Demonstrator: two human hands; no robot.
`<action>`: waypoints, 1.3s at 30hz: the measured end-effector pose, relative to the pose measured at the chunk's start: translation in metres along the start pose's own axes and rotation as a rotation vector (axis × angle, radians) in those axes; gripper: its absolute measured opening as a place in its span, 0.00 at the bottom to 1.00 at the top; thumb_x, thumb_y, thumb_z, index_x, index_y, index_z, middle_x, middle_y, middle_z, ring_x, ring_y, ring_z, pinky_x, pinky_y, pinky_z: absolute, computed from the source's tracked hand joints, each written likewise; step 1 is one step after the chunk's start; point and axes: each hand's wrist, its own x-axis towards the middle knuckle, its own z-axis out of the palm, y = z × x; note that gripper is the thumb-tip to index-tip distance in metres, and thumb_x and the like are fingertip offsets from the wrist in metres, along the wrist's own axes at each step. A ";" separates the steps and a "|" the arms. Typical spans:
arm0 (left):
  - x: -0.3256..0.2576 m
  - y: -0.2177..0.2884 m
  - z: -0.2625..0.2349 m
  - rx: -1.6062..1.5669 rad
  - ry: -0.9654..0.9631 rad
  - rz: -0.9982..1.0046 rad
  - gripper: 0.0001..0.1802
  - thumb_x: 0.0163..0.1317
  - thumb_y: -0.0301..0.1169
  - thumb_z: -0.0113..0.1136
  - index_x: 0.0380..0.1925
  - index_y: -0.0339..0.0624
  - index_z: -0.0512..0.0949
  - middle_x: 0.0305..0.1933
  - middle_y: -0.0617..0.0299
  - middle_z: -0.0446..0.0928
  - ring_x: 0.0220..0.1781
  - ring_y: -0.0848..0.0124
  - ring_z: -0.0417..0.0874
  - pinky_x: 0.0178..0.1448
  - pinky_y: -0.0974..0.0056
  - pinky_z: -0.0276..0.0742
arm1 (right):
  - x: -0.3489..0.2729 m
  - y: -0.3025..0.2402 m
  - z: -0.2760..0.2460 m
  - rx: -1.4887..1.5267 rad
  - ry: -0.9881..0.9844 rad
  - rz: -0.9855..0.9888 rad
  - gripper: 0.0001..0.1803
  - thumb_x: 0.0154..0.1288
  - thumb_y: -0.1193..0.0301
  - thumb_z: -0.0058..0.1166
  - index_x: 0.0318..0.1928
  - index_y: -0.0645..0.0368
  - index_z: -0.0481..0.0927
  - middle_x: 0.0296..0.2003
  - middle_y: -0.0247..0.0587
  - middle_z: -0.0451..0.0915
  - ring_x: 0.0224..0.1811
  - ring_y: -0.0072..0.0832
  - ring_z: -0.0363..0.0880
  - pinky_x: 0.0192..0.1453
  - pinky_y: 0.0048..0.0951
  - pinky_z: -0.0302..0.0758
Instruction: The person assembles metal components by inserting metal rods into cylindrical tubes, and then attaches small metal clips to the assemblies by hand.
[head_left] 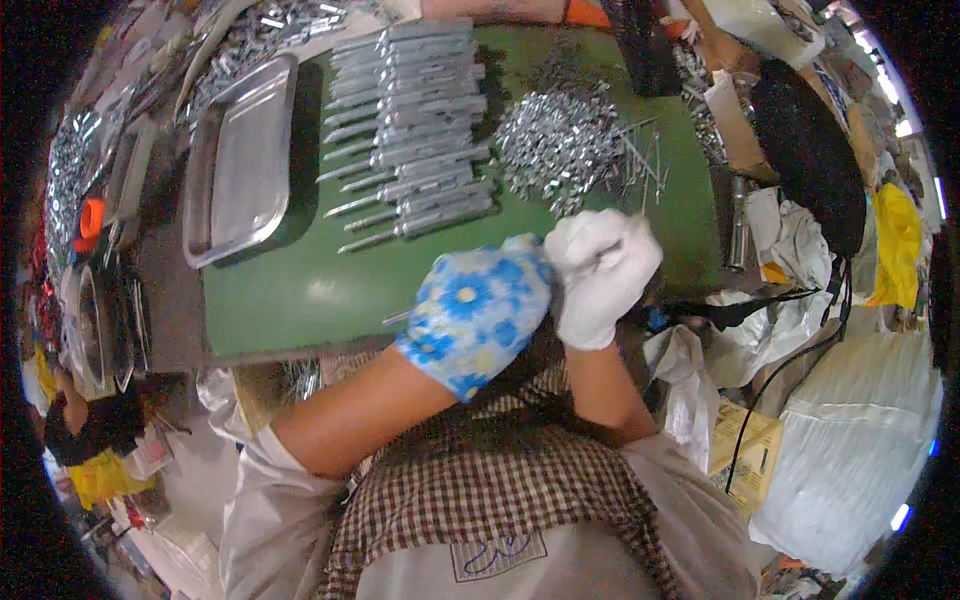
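My left hand, in a blue flowered glove, is closed at the near edge of the green work surface. From its left side pokes the end of a thin metal rod; the rest is hidden in the glove. Against it, my right hand in a white glove has its fingers curled in, and whatever they hold is hidden. Beyond the hands lies a stacked row of long grey metal rod-like parts. To its right are a heap of small shiny metal pieces and several long thin pins.
An empty metal tray lies left of the stacked parts. More loose metal pieces lie at the far left. On the right are a metal cylinder, a black cable, crumpled white wrapping and a white plastic bundle.
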 end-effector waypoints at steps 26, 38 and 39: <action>0.010 0.005 0.020 0.066 0.058 -0.004 0.05 0.60 0.30 0.51 0.31 0.41 0.75 0.21 0.58 0.77 0.21 0.63 0.80 0.22 0.60 0.75 | 0.000 -0.005 -0.016 0.140 -0.002 0.148 0.24 0.70 0.56 0.37 0.17 0.53 0.63 0.13 0.28 0.58 0.12 0.20 0.52 0.17 0.25 0.49; -0.216 -0.056 -0.036 0.266 0.176 -0.598 0.28 0.42 0.32 0.72 0.48 0.44 0.78 0.47 0.55 0.77 0.46 0.55 0.79 0.51 0.55 0.75 | -0.006 -0.010 -0.010 -0.115 -0.038 0.296 0.12 0.64 0.72 0.42 0.41 0.65 0.76 0.24 0.31 0.69 0.21 0.16 0.60 0.22 0.20 0.55; -0.221 -0.059 -0.035 0.275 0.209 -0.599 0.28 0.42 0.32 0.72 0.48 0.44 0.78 0.46 0.56 0.78 0.46 0.55 0.79 0.50 0.55 0.75 | -0.006 -0.007 -0.007 -0.068 -0.053 0.276 0.15 0.67 0.69 0.41 0.45 0.66 0.76 0.26 0.33 0.72 0.20 0.15 0.61 0.21 0.18 0.57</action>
